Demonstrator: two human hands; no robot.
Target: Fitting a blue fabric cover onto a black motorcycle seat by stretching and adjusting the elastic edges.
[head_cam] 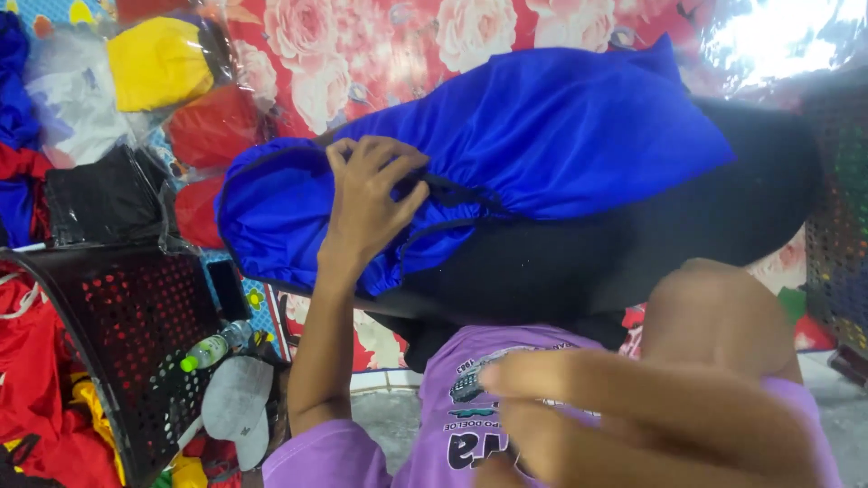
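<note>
The blue garment (506, 145) lies spread across the middle of the view, a shiny blue piece with a gathered, elastic edge, resting on a black garment (633, 244) that shows beneath and to the right of it. Both sit over a red floral cloth (362, 45) that covers the surface behind them.

Your left hand (371, 194) rests on the blue garment at its gathered edge, fingers curled down and pinching the fabric near the dark drawstring (457, 194) that runs along the gather. The forearm runs down from there towards your purple T-shirt (434, 443) at the bottom of the view.

Your right hand (633, 416) sits very close to the camera at the lower right, blurred, with the fingers stretched out sideways across the shirt. It holds nothing that can be seen, and the fingers look loosely spread rather than closed.

To the left, a black perforated plastic basket (127, 334) lies tipped, with red clothing (32, 361) beside it. A clear plastic bottle with a green cap (212, 348) and a grey cap (237, 407) lie just beside the basket's rim. Further up on the left are packed garments in clear bags, among them a yellow one (158, 59) and a black one (99, 199).
</note>
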